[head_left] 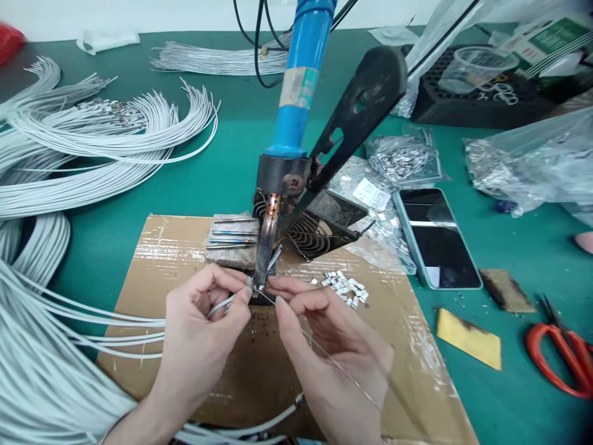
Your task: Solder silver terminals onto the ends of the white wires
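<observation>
My left hand pinches the end of a white cable, with more cables trailing out to the left from its palm. Between thumb and forefinger, my right hand grips a thin solder wire whose tip reaches toward the cable end. A blue-handled soldering iron hangs in a black stand, its tip pointing down between the fingertips of both hands. Whether cable, wire and tip touch is too small to tell. Small silvery metal pieces lie just beyond my right hand.
Bundles of white cables fill the left side. Beneath the hands is a cardboard sheet. To the right are a phone, a yellow sponge, red-handled scissors and plastic bags of metal parts. A black crate stands behind.
</observation>
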`<state>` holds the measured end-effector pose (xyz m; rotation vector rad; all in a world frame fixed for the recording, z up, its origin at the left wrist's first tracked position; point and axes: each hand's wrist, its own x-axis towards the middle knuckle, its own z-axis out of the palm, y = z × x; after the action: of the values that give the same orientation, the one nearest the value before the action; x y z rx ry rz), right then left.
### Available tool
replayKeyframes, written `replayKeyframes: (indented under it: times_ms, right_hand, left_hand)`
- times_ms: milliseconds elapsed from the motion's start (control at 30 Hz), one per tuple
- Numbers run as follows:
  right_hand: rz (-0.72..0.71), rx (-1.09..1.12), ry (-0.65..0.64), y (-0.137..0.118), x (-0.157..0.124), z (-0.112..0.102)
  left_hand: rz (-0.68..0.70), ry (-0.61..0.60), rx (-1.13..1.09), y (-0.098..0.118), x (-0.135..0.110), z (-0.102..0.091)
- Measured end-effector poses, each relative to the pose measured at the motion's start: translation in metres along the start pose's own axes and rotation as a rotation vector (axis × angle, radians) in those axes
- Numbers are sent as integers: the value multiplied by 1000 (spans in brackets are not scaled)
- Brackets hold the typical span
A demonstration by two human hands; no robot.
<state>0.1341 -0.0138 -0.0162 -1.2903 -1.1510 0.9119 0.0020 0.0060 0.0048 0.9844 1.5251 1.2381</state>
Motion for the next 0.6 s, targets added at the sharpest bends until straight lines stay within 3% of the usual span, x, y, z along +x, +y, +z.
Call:
replayKeyframes:
  times_ms: [600]
  right_hand:
    - [26,19,5,-4,-1,0]
  left_hand:
    - [25,-2,5,2,-1,0]
